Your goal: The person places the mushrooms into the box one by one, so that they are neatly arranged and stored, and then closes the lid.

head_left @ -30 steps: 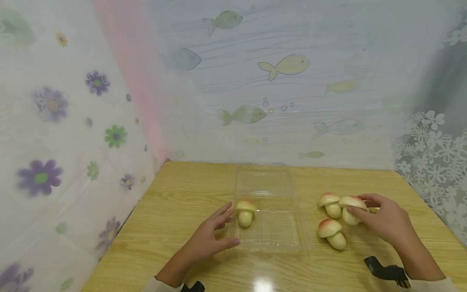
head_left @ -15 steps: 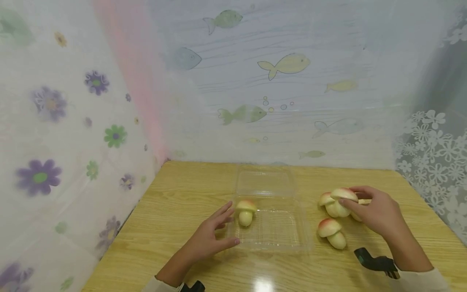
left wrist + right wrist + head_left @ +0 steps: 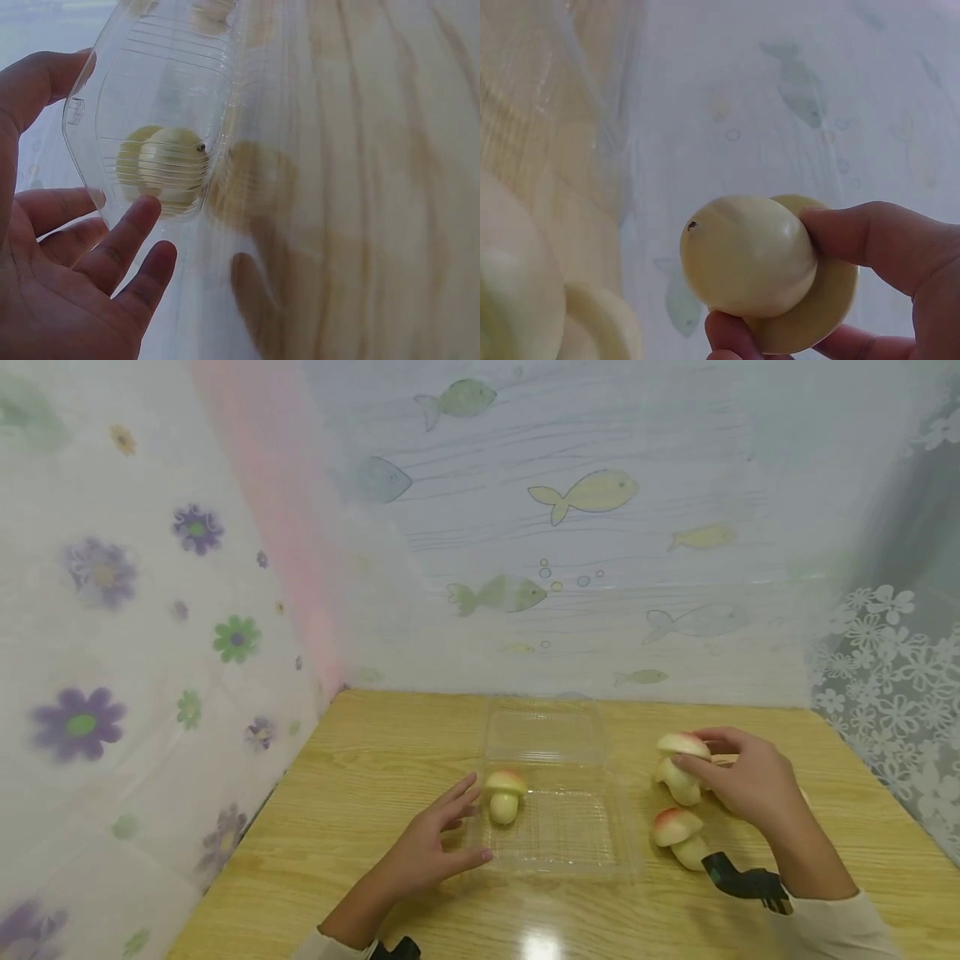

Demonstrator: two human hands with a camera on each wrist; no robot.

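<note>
My right hand [image 3: 753,781] pinches a toy mushroom [image 3: 684,744] with a pale stem and red-tinged cap, held above the right side of the table. In the right wrist view its round stem end [image 3: 746,255] faces the camera, with thumb and fingers on the cap. My left hand [image 3: 431,847] is spread at the left side of an open clear plastic clamshell box [image 3: 573,837]; thumb and fingertips touch or nearly touch its wall. One mushroom [image 3: 506,797] stands inside the box at its left, seen through the ribbed wall in the left wrist view.
Beneath the held one is another mushroom [image 3: 681,789], and a further mushroom [image 3: 677,828] lies nearer. More pale shape shows behind my right hand, mostly hidden. The box's lid [image 3: 543,731] lies back toward the fish-patterned wall [image 3: 600,635]. The wooden table [image 3: 375,727] carries everything.
My right hand has lifted the mushroom off the group and moved it left and slightly up, over the rear mushroom. My left hand and the box have stayed put.
</note>
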